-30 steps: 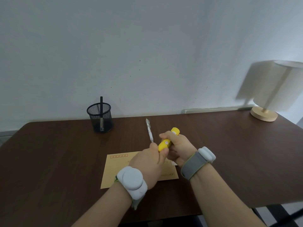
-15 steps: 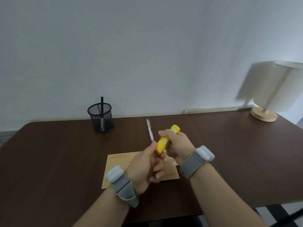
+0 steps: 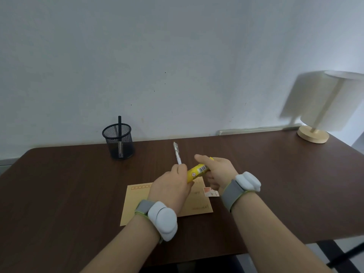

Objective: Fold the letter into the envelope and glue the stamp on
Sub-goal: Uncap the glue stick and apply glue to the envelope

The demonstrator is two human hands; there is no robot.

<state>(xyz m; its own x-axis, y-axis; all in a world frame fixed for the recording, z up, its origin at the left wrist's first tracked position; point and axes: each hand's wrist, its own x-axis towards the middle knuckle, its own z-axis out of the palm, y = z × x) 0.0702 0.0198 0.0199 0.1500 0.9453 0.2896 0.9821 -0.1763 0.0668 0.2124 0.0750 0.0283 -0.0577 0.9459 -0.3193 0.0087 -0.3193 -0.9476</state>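
Note:
A tan envelope (image 3: 137,205) lies flat on the brown desk, partly hidden under my hands. A small stamp (image 3: 210,192) rests at its right edge, below my right hand. Both hands hold a yellow glue stick (image 3: 197,171) above the envelope. My left hand (image 3: 171,186) is closed around its near end, and my right hand (image 3: 216,170) grips the far end with the index finger stretched out. The letter is not visible.
A white pen (image 3: 177,153) lies on the desk (image 3: 59,184) just beyond my hands. A black mesh pen holder (image 3: 118,141) stands at the back left by the wall. A lamp with a wooden base (image 3: 313,134) stands at the back right corner.
The glue stick has tilted flatter and dropped a little. My left wrist rolled one way and back while gripping its near end, and the stamp is now uncovered.

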